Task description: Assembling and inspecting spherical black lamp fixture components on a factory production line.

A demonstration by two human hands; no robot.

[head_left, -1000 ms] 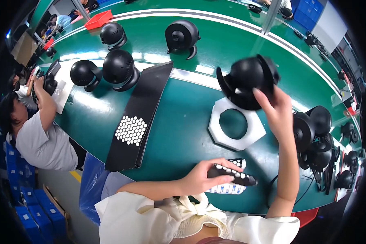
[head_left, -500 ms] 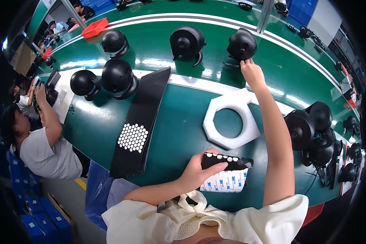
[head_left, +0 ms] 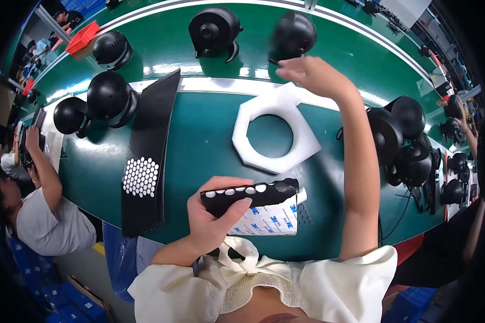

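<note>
My left hand (head_left: 215,210) is closed on a curled black sheet of round pads (head_left: 245,196), low over the near side of the green table. White dots run along its upper edge, and a white backing sheet with blue print (head_left: 272,220) hangs below it. My right hand (head_left: 312,75) is stretched far forward with its fingers extended and nothing seen in them. Just beyond those fingers stands a black rounded housing (head_left: 293,35) on the green belt. Between my arms lies a white octagonal foam ring (head_left: 242,126) with a round hole.
Left of the foam lies a long black sheet (head_left: 151,118) bearing a cluster of white dots (head_left: 140,176). More black housings (head_left: 109,99) stand beyond it; others (head_left: 412,161) crowd the right, near a thin cable (head_left: 401,218). A co-worker (head_left: 54,215) sits at left.
My right hand has come away from the far black housing, its fingers now extended. The left hand has turned the black sheet more level. The whole view has shifted, moving the scene left.
</note>
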